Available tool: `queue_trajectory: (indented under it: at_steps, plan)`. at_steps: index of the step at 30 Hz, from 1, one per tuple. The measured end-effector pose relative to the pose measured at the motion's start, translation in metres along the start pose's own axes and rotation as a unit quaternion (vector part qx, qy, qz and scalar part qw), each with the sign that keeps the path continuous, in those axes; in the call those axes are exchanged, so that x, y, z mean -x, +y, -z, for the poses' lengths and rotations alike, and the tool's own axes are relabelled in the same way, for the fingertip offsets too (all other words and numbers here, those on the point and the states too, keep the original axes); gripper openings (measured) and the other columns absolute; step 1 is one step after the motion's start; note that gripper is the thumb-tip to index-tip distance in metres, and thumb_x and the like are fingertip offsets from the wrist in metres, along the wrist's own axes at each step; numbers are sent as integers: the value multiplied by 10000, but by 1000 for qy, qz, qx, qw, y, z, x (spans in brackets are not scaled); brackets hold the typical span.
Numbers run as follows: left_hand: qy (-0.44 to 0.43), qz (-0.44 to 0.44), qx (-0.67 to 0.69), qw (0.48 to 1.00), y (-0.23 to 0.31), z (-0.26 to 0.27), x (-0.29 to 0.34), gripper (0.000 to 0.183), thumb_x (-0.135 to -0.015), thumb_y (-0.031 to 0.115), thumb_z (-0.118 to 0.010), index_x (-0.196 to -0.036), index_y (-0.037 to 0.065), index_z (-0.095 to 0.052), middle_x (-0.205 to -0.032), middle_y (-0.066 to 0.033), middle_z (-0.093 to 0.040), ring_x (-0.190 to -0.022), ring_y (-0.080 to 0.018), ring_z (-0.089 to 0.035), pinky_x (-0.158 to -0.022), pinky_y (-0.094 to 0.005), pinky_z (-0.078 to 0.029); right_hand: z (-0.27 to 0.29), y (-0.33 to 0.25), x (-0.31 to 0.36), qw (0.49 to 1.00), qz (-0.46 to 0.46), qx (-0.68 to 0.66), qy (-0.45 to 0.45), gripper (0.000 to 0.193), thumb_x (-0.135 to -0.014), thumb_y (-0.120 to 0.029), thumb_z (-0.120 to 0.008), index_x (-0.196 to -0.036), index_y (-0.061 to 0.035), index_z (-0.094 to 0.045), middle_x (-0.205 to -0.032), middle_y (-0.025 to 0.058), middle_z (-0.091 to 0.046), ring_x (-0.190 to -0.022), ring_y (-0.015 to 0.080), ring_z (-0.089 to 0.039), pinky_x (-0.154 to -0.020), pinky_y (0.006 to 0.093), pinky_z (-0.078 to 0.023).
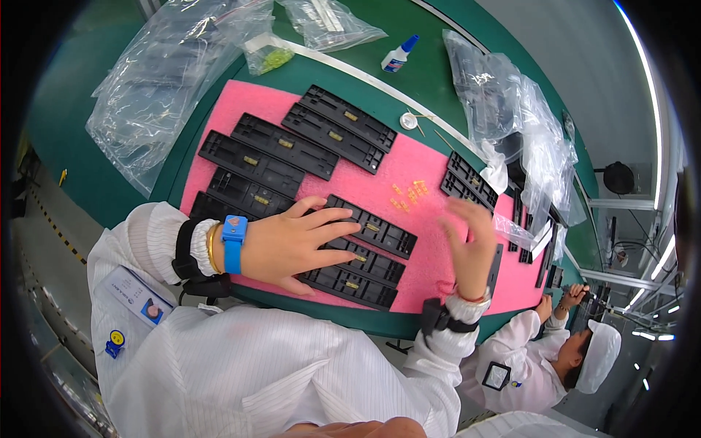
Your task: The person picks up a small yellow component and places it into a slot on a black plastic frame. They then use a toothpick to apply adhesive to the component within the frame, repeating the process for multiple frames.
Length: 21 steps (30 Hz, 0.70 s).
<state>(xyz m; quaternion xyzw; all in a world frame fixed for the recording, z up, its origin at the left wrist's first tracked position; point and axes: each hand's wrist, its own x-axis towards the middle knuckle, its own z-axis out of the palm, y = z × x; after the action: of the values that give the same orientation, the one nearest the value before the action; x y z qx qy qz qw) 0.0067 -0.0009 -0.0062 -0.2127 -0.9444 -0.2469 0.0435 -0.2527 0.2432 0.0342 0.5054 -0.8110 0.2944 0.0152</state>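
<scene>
My left hand lies palm down with its fingers spread, resting on black plastic strips that carry small yellowish pieces in their middles. Its index finger reaches over the edge of one strip and nothing is gripped. My right hand is raised above the pink foam mat, slightly blurred, thumb apart from the bent fingers; I see nothing held in it. Between the hands and farther away lie several tiny yellow parts. More black strips lie in slanting rows beyond my left hand.
A white glue bottle with a blue cap stands at the back, near a small round dish and thin sticks. Clear plastic bags lie back left, others back right. A co-worker in a white cap sits at the right.
</scene>
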Motion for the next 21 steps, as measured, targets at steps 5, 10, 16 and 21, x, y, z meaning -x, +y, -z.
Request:
queue_trajectory:
  at_steps: [5,10,16,21]
  plan:
    - [5,-19,-3,1000,-5,1,-4,755,-770,527,-872,-1388,148,-663,-1578,-183,-486,-1492,-371,-427,-1180,-581,-306,28,77,-16,991,-43,111,62,298,-883,0,-755,-1180,-24,-742,-1253,136,-733,-1207,359,-650,-1061,434,-494]
    - [15,-23,3,1000,-4,-1,-3,702,-773,509,-871,-1330,123,-690,-1532,-178,-521,-1465,-366,-449,-1152,-565,-334,25,98,-13,994,-36,102,-29,374,-900,-10,-746,-1271,-22,-701,-1368,159,-667,-1269,367,-612,-1110,427,-469]
    - [16,-17,10,1000,-4,-1,-1,726,-744,488,-893,-1347,139,-688,-1543,-166,-529,-1427,-351,-493,-1128,-555,-338,18,89,-11,995,-79,37,-41,397,-921,-30,-750,-1309,3,-672,-1316,165,-647,-1239,331,-628,-1075,387,-493]
    - [17,-26,1,1000,-4,-1,0,709,-756,493,-881,-1333,126,-694,-1525,-161,-540,-1374,-340,-520,-1096,-530,-361,20,74,-5,993,-94,35,-60,493,-852,-78,-853,-1300,4,-665,-1316,162,-612,-1196,348,-632,-1049,413,-517]
